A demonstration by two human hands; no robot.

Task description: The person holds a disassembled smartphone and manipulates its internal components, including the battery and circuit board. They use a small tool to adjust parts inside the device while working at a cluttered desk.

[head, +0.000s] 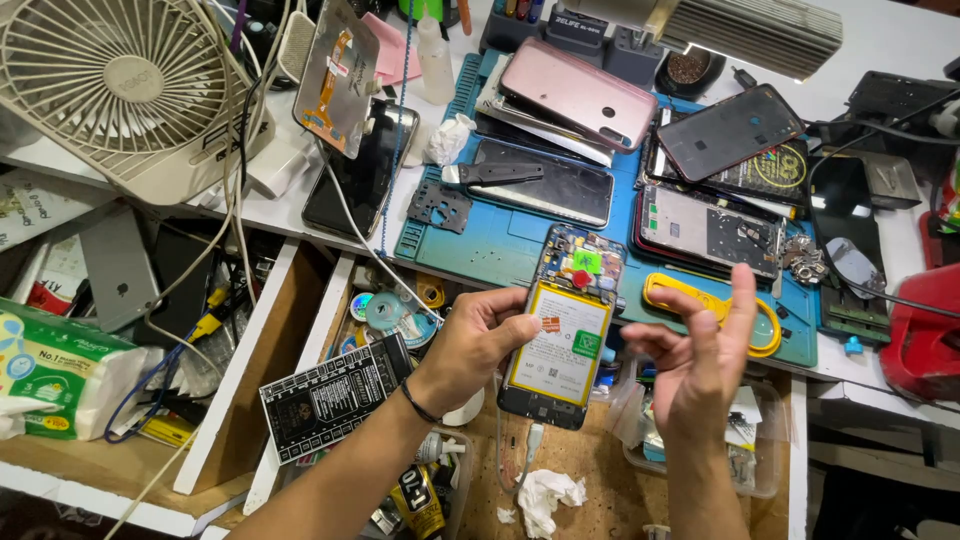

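My left hand [478,340] grips the left edge of an opened phone [560,330] with no back cover, its white and yellow battery facing up and its circuit board at the far end. The phone is held above an open drawer, its top end over the blue work mat [480,245]. A cable runs from its lower end. My right hand [700,355] hovers just right of the phone with the fingers raised and apart, holding nothing that I can see.
On the mat lie several phones and parts: a pink back cover [580,95], dark screens [730,130], a folding knife [500,172], a yellow tool [715,310]. A desk fan [120,90] stands far left, a tissue pack [60,375] lower left, a red device [925,335] at right.
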